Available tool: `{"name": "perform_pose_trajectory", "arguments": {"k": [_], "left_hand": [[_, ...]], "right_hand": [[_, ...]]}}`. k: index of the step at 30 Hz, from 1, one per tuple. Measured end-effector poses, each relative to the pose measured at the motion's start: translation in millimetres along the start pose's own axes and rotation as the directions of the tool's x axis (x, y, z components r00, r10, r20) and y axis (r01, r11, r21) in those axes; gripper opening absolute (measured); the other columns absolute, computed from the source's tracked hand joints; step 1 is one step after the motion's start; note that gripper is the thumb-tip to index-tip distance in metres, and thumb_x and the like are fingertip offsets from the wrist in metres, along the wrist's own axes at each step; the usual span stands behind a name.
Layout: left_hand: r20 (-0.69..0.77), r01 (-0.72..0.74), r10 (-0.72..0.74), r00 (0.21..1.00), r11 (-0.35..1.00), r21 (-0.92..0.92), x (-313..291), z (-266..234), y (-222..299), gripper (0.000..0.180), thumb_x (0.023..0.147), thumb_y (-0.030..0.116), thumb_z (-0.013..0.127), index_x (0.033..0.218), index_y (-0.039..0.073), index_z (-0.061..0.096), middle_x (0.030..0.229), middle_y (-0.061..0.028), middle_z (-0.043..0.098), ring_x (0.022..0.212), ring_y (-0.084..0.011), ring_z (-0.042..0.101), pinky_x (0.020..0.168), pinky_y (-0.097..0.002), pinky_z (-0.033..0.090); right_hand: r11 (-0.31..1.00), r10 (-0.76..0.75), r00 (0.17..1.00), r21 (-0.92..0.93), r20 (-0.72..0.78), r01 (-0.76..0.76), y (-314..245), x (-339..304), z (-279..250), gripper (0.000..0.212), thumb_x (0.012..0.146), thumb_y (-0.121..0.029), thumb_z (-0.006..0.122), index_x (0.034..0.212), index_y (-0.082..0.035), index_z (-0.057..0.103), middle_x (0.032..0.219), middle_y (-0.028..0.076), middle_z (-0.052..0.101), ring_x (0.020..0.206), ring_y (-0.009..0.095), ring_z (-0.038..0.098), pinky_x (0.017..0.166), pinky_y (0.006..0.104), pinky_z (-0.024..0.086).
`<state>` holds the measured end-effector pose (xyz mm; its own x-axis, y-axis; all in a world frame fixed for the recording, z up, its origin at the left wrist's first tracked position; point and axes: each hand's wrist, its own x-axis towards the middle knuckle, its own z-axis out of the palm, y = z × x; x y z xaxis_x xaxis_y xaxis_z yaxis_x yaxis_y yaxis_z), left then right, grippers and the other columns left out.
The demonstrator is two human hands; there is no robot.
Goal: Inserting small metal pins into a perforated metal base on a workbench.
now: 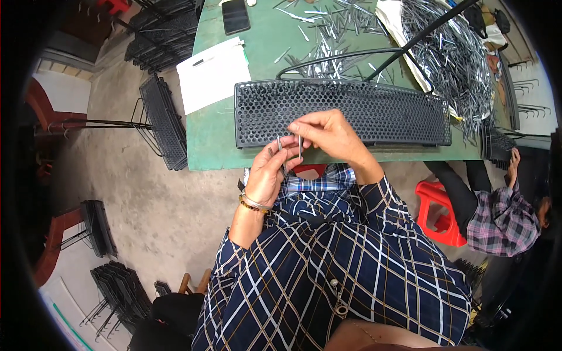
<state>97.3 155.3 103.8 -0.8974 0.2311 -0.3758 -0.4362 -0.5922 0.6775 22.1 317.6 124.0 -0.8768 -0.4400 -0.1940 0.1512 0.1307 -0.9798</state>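
Right now both my hands are together at the middle of the frame, just over the near edge of the black perforated rack (363,114). My left hand (263,178), a beaded bracelet (253,206) at its wrist, is turned palm up with the fingers curled around a few slim metal pieces (280,144). My right hand (336,137) comes in from the right, thumb and forefinger pinched at the upper end of another upright metal piece (300,147); its lower part sits by my left fingertips, and I cannot tell which hand bears it.

The rack lies across the front of the green table (211,134), its wire loop and a long black rod reaching toward the upper right. Behind it, loose metal pieces (333,50) scatter across the tabletop, and a big heap of them (445,52) lies on white sacking (389,11) at the upper right. White papers (213,82) with a pen (203,61) rest left of the rack, below a dark phone (236,16). A stack of black racks (164,126) stands at the left; a red stool (434,193) and a co-worker in plaid (503,222) are at the right.
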Motion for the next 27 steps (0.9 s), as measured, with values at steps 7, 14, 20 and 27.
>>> {"name": "perform_pose_trajectory", "arguments": {"k": [7, 14, 20, 27], "left_hand": [[-0.018, -0.013, 0.016, 1.0, 0.989, 0.149, 0.6, 0.2, -2.8, 0.034, 0.095, 0.008, 0.042, 0.127, -0.004, 0.042, 0.114, -0.0094, 0.055, 0.105, -0.0158, 0.055, 0.091, -0.0293, 0.047], [-0.005, 0.043, -0.043, 0.999, 0.972, 0.23, -2.4, -7.3, -0.5, 0.034, 0.096, 0.007, 0.041, 0.128, -0.005, 0.041, 0.116, -0.013, 0.055, 0.104, -0.0202, 0.058, 0.089, -0.0298, 0.05], [0.054, 0.089, -0.106, 0.993, 0.963, 0.256, -4.5, 2.3, 3.1, 0.035, 0.096, 0.012, 0.043, 0.126, -0.006, 0.041, 0.115, -0.0166, 0.056, 0.103, -0.0223, 0.059, 0.086, -0.0314, 0.052], [0.077, 0.176, -0.174, 0.982, 0.984, -0.027, -5.7, -1.2, 1.5, 0.04, 0.095, 0.014, 0.046, 0.129, -0.006, 0.036, 0.114, -0.0201, 0.056, 0.1, -0.0233, 0.06, 0.083, -0.0345, 0.054]], "right_hand": [[0.998, -0.011, 0.999, -0.057, -0.036, 0.009, 4.6, -5.5, 20.0, 0.021, 0.085, -0.015, 0.064, 0.094, 0.003, 0.068, 0.073, 0.004, 0.066, 0.063, 0.006, 0.057, 0.054, 0.0208, 0.047], [0.988, -0.069, 0.997, -0.138, -0.018, 0.066, 12.6, -5.2, 22.5, 0.021, 0.083, -0.016, 0.066, 0.093, 0.003, 0.068, 0.074, 0.004, 0.066, 0.064, 0.006, 0.057, 0.055, 0.0204, 0.047], [0.997, 0.039, 0.999, 0.064, 0.022, -0.04, 6.3, -4.0, 11.6, 0.017, 0.085, -0.016, 0.065, 0.089, 0.001, 0.067, 0.072, 0.001, 0.064, 0.063, 0.004, 0.056, 0.054, 0.0192, 0.045], [0.979, -0.197, 0.952, 0.009, -0.236, 0.205, -4.5, 24.4, -2.6, 0.017, 0.087, -0.015, 0.063, 0.093, 0.0, 0.066, 0.078, 0.0, 0.062, 0.068, 0.005, 0.053, 0.06, 0.0197, 0.043]]}}
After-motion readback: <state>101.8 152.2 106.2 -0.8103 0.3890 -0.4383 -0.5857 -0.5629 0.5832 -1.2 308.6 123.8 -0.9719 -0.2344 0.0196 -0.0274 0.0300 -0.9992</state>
